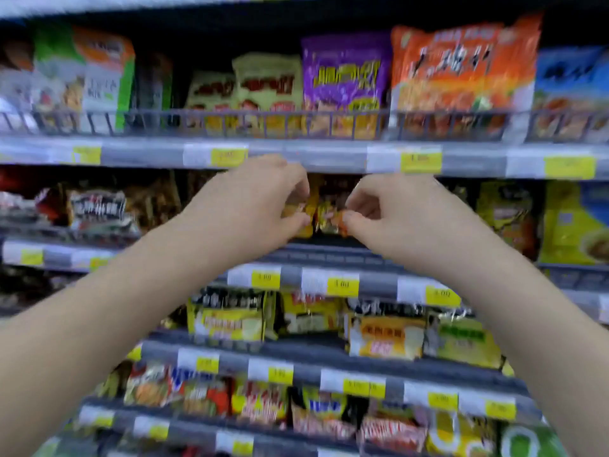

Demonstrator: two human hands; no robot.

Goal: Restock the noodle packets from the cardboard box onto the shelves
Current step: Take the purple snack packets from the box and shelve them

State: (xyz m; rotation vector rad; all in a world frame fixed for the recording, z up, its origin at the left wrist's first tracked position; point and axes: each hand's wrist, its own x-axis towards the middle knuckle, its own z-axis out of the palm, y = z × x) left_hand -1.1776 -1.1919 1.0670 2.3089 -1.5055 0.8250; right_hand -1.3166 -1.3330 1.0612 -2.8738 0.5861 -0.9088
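Second shelf (329,250) from the top in view, centre bay. My left hand (257,206) has its fingers curled and pinches the left edge of the noodle packets (324,211). My right hand (392,222) pinches their lower right corner between thumb and fingertips. The packets stand upright at the shelf front, yellow and brown. Blur hides whether there are one or two.

Judgement: I'm seating them. Best to push them straight back with their bottoms flat on the shelf and faces forward, and let go only once they stand on their own.

Obstacles: the upper shelf edge (323,156) sits just above my knuckles, so headroom is tight. Dark packets (99,206) crowd the left and a yellow-green pack (504,212) the right. Price tags (342,285) run below. The cardboard box is not in view.
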